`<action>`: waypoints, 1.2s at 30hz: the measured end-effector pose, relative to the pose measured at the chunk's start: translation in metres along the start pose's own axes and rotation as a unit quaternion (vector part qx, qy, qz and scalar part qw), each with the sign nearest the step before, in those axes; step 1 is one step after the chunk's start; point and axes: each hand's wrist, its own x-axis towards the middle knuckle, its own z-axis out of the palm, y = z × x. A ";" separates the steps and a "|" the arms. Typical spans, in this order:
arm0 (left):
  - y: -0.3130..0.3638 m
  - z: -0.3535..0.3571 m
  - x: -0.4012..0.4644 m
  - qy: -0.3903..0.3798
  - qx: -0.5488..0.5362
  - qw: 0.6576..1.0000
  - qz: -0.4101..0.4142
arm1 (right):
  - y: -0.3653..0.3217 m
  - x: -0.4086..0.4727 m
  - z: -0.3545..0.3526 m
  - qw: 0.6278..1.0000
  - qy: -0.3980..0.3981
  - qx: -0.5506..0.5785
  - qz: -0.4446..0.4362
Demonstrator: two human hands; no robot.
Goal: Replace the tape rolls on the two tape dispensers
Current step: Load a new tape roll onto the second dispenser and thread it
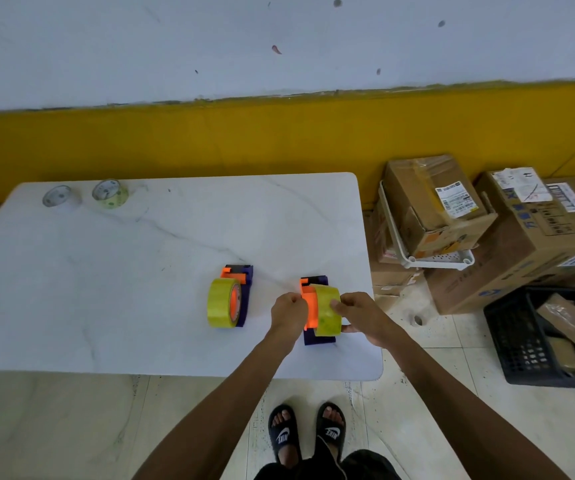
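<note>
Two orange-and-purple tape dispensers stand on the white marble table (123, 271). The left dispenser (243, 282) carries a full yellow tape roll (222, 303) and nobody touches it. At the right dispenser (313, 313), near the table's right front corner, my left hand (288, 313) grips the orange hub side. My right hand (360, 315) holds the yellow tape roll (327, 311) that sits at that hub. Two nearly used-up rolls, one clear (57, 197) and one pale green (109, 194), lie at the table's far left corner.
Cardboard boxes (431, 202) and a white plastic rack (435, 261) are stacked on the floor right of the table. A black crate (535, 341) with parcels sits nearer on the right. A yellow-and-white wall runs behind the table. My sandalled feet (307, 434) stand at the table's front edge.
</note>
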 end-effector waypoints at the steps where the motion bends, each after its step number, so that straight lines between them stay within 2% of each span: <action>1: -0.001 0.001 -0.001 0.000 0.001 1.000 0.001 | 0.001 0.000 0.002 1.000 0.002 -0.002 0.001; 11: -0.020 0.004 -0.008 -0.017 0.060 0.998 0.018 | 0.013 0.012 0.029 0.996 0.029 -0.077 0.026; 17: -0.036 -0.006 -0.003 -0.024 0.082 0.994 0.061 | 0.022 0.013 0.037 0.995 0.057 -0.070 0.042; 22: -0.043 -0.006 0.002 -0.025 0.114 0.988 0.098 | -0.011 0.021 0.035 0.966 0.147 -0.214 -0.018; 24: -0.045 -0.006 0.003 -0.026 0.119 0.986 0.110 | -0.027 0.029 0.034 0.947 0.129 -0.289 -0.051; 27: -0.047 -0.007 0.003 -0.026 0.129 0.983 0.128 | -0.041 0.045 0.034 0.927 0.073 -0.365 -0.054; 32: -0.051 -0.007 0.004 -0.022 0.142 0.980 0.135 | -0.048 0.068 0.033 0.866 -0.083 -0.491 -0.039; 36: -0.054 -0.003 0.002 -0.012 0.152 0.979 0.136 | -0.046 0.081 0.034 0.828 -0.074 -0.552 -0.063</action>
